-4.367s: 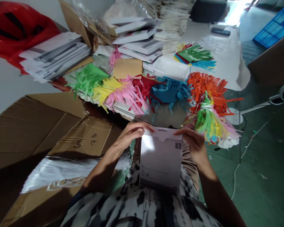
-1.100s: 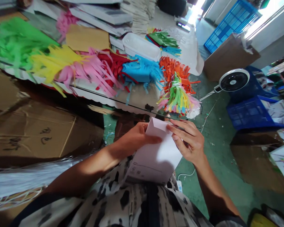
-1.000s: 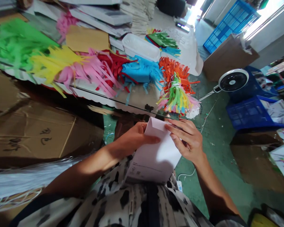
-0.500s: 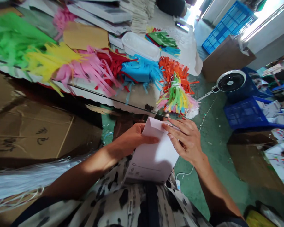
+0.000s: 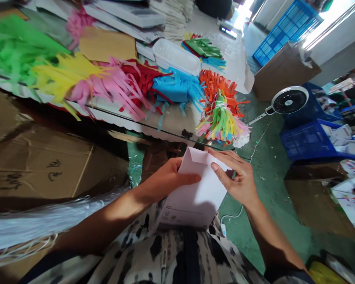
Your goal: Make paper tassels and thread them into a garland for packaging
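At the far left, a brown cardboard box [image 5: 44, 161] with handwritten marks sits below the edge of the surface [image 5: 192, 118], and a bundle of white cord [image 5: 50, 221] lies in front of it, nearer to me. Above the cardboard, along the near side of the surface, a row of fringed paper begins with green fringe [image 5: 17, 51], then yellow fringe [image 5: 59, 75], pink fringe [image 5: 109, 85] and red fringe [image 5: 139, 77]; some of the strips hang over the edge.

Towards the middle, my left hand [image 5: 168, 175] grips the side of a white box [image 5: 192, 197], thumb flat across its face, the other fingers mostly hidden behind. I have the white box tilted in front of my patterned shirt [image 5: 154, 252], small print near its lower end. Beyond it on the surface lie blue fringe [image 5: 176, 86] and a white tray [image 5: 176, 57].

My right hand [image 5: 238, 173] holds the upper right of the white box, thumb on the face and fingers along the top. Past it lie orange fringe [image 5: 225, 85] and a tied multicoloured tassel [image 5: 220, 118].

Farther right come a round fan [image 5: 290, 101] and a blue crate [image 5: 301, 140].
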Demonstrator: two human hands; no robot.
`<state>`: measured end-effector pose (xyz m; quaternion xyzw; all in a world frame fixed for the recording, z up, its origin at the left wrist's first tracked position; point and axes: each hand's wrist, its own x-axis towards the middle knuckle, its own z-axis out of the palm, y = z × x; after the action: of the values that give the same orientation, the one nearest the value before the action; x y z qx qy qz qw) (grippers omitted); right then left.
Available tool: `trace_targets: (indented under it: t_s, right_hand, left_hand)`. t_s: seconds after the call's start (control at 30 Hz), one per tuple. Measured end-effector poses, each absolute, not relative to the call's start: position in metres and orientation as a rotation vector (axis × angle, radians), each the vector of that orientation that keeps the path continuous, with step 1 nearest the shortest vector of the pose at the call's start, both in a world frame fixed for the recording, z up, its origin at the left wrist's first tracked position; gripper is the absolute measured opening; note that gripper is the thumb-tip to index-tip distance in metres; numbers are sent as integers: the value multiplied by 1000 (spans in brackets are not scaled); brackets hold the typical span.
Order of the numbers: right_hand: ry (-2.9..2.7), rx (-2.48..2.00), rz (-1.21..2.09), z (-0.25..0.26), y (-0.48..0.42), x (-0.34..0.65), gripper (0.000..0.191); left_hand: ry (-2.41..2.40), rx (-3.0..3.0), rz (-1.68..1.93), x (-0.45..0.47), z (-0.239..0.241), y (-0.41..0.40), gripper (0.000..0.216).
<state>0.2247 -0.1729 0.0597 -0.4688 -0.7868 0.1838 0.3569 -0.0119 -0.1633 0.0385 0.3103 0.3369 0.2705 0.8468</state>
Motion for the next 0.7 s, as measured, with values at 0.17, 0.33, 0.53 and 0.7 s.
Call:
trace_targets:
  t_s: [0.17, 0.33, 0.53, 0.7]
  right_hand:
    - [-1982, -1290, 526, 62, -176, 225, 49]
    - [-1886, -1338, 508, 57, -177, 224, 43]
    - [-1829, -1354, 525, 55, -172, 217, 33]
    - [-1963, -1346, 463, 63, -172, 217, 22]
  left_hand:
    - [725, 683, 539, -13, 39, -166, 37]
    - [759, 676, 606, -9, 37, -168, 35]
    - [762, 655, 596, -9, 37, -163, 36]
    - [742, 629, 567, -12, 38, -160, 37]
